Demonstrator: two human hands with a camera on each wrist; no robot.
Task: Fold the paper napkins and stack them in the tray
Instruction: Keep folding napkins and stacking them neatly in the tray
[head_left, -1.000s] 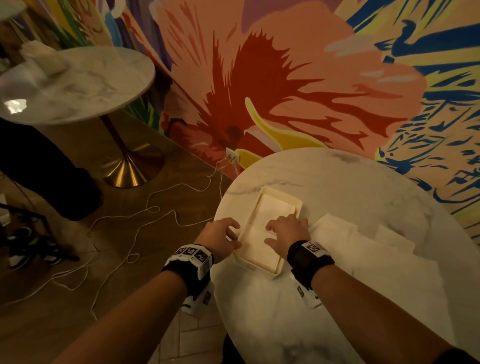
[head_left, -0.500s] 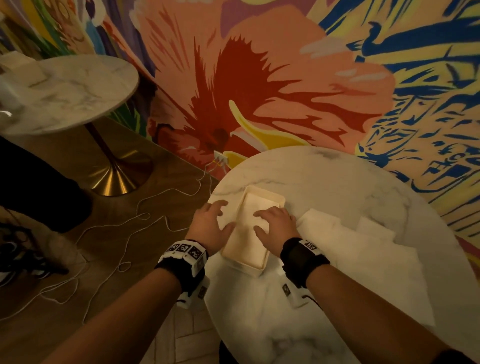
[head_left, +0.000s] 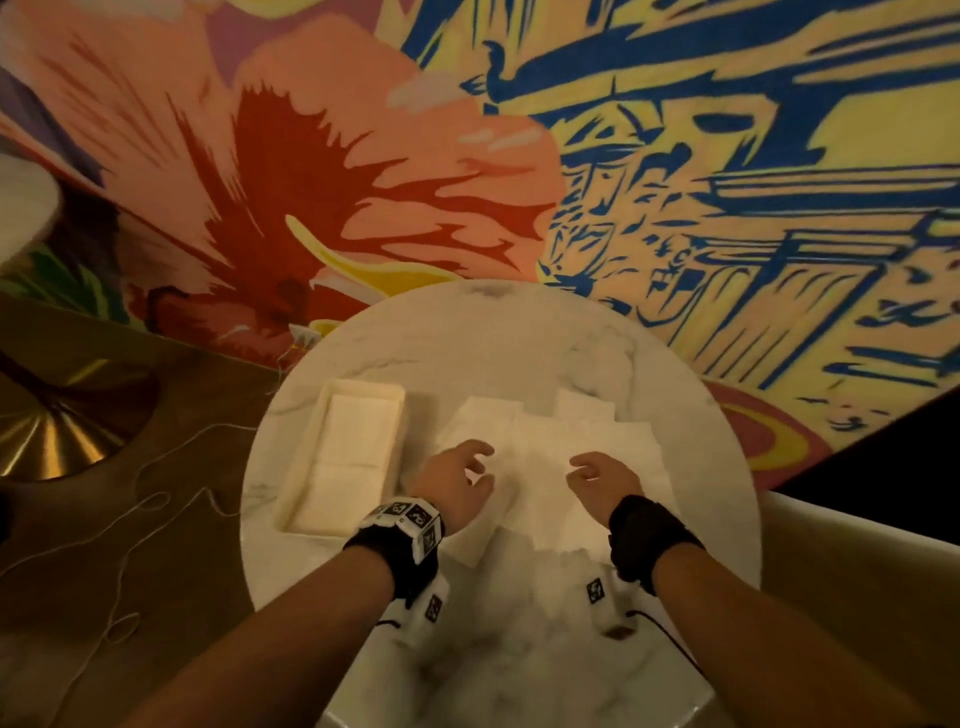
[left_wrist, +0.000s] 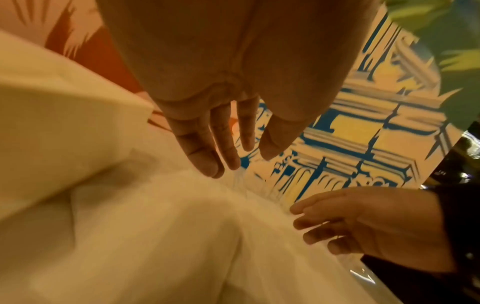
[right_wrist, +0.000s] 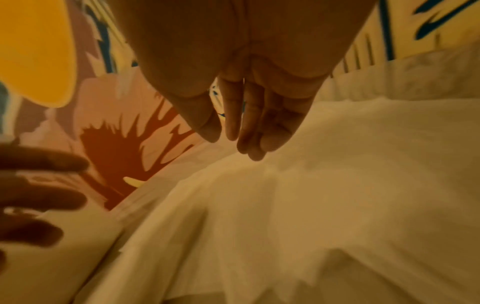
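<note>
A cream tray (head_left: 311, 457) sits on the left of the round marble table (head_left: 519, 353) with folded napkins (head_left: 353, 441) lying in it. To its right, several unfolded white napkins (head_left: 540, 441) are spread in a loose overlapping pile. My left hand (head_left: 460, 480) hovers over the pile's left part with fingers relaxed and empty. My right hand (head_left: 597, 478) hovers over the pile's right part, also relaxed and empty. In the left wrist view my left hand (left_wrist: 228, 152) hangs above the napkins (left_wrist: 155, 236), with the right hand (left_wrist: 350, 222) opposite. The right wrist view shows my right hand (right_wrist: 233, 139) just above the paper (right_wrist: 311, 205).
A painted mural wall (head_left: 467, 156) rises right behind the table. White cables (head_left: 156, 499) trail over the wooden floor on the left, near a brass table base (head_left: 57, 431). A pale seat edge (head_left: 857, 571) stands at the right.
Both hands have left the tray and moved right over the loose napkin pile. The head view has swung to the right.
</note>
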